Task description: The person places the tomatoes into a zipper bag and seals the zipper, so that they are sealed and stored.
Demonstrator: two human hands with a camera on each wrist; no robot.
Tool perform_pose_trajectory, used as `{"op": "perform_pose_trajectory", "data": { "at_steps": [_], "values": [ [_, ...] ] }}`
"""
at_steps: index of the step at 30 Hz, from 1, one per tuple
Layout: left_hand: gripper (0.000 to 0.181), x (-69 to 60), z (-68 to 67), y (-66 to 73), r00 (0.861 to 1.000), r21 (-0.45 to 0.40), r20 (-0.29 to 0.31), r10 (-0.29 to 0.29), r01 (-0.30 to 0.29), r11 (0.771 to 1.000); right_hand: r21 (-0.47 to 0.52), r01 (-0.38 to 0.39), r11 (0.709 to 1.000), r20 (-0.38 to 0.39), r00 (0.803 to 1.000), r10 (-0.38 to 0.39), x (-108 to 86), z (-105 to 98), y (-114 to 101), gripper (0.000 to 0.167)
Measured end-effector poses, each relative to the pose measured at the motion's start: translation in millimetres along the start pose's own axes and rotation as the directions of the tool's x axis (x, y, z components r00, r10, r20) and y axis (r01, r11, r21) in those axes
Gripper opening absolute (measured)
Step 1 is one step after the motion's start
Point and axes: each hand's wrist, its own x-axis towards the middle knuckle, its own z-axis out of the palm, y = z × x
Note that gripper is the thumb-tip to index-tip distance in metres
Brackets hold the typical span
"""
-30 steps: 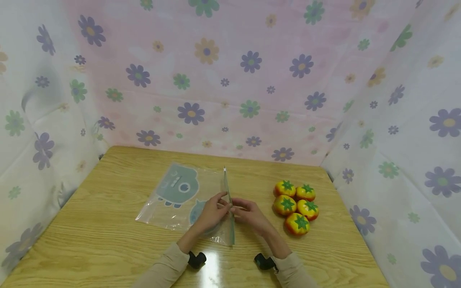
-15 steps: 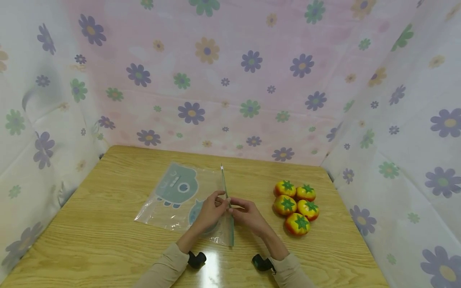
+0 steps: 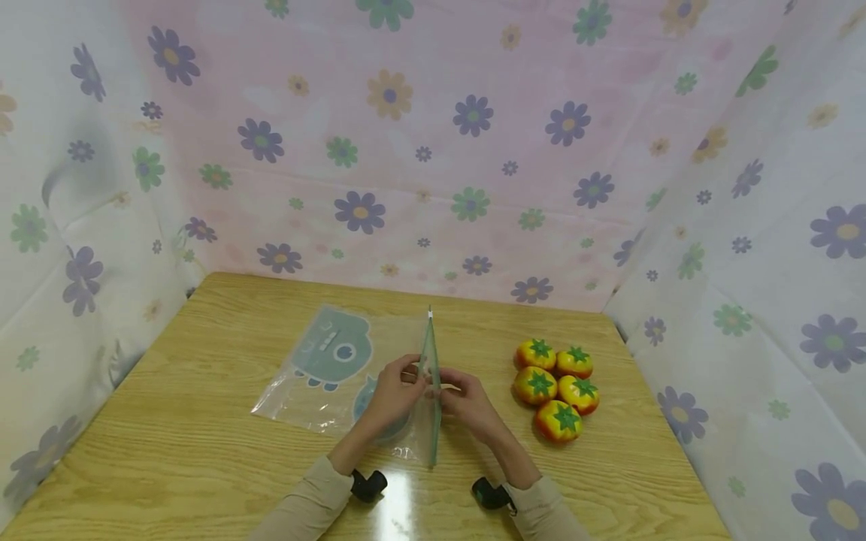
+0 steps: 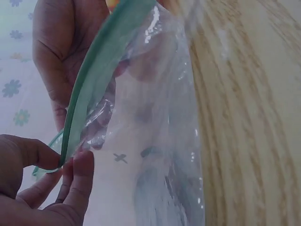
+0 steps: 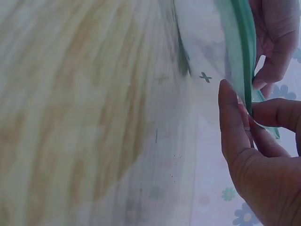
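Note:
A clear zip bag (image 3: 336, 349) with blue-green cartoon creatures printed on it lies flat on the table, its green-edged mouth (image 3: 430, 342) raised on the right side. My left hand (image 3: 394, 394) pinches one side of that mouth between thumb and finger; in the left wrist view the green edge (image 4: 73, 108) passes between the fingertips. Opposite it, my right hand (image 3: 470, 402) pinches the other side, as the right wrist view shows at the green strip (image 5: 247, 61). A gap shows between the two green edges. Some fingers are hidden behind the plastic.
Several glossy yellow-red toy fruits (image 3: 558, 421) with green star-shaped tops sit in a cluster to the right of my right hand. The wooden table (image 3: 203, 466) ends at a flower-patterned cloth (image 3: 433, 188) at the back and sides.
The bag's mouth was a thin line; its two green edges now stand apart. Both hands shifted slightly left, and the far end of the mouth swung left, then back right. The fruits stayed put.

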Motion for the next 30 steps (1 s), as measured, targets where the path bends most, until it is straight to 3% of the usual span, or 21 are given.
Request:
{"op": "perform_pose_trajectory", "data": {
  "at_steps": [5, 11, 21, 30],
  "values": [
    [0.037, 1.3, -2.8, 2.4, 1.0, -0.066, -0.018, -0.014, 0.013, 0.998, 0.017, 0.018, 1.0, 0.008, 1.0, -0.018, 1.1, 1, 0, 0.043],
    [0.023, 2.0, -4.5, 5.2, 0.999, -0.101, -0.018, -0.039, 0.037, 0.994, -0.001, 0.033, 0.999, 0.003, 0.999, -0.033, 3.1, 5, -1, 0.045],
    [0.018, 2.5, -10.9, 3.9, 1.0, -0.112, 0.025, 0.0, 0.003, 0.994, -0.011, 0.088, 0.996, -0.031, 0.996, -0.089, 6.2, 9, -1, 0.039],
    [0.017, 1.9, -15.6, 5.8, 0.996, -0.081, -0.052, -0.066, 0.062, 0.995, -0.039, 0.095, 0.995, -0.066, 0.993, -0.097, 6.6, 13, -2, 0.036]
  ]
}}
